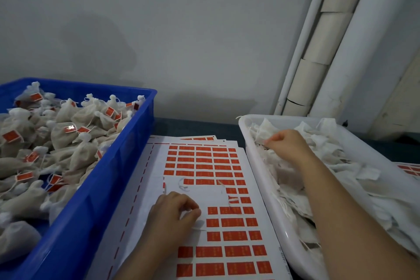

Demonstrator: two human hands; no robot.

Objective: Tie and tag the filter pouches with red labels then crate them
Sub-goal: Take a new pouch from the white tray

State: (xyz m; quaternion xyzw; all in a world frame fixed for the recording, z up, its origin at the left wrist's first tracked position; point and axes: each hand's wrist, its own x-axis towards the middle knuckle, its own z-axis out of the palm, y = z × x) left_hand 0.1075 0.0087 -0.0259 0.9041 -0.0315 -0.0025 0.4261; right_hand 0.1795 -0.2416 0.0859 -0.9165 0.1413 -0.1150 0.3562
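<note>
A white sheet of red labels [204,188] lies in front of me, with a bare patch in its middle where labels are gone. My left hand [173,213] rests on that sheet with fingers loosely curled, holding nothing I can see. The white tray [268,177] on the right is heaped with untied white filter pouches [336,166]. My right hand [287,143] reaches into the tray's far left corner and pinches a pouch there. The blue crate [109,179] on the left is full of tied pouches with red tags [68,134].
More label sheets lie under the top one and another shows at the right edge [409,169]. White pipes and cardboard tubes [322,41] lean in the back right corner against a grey wall. Dark table surface shows between crate and tray.
</note>
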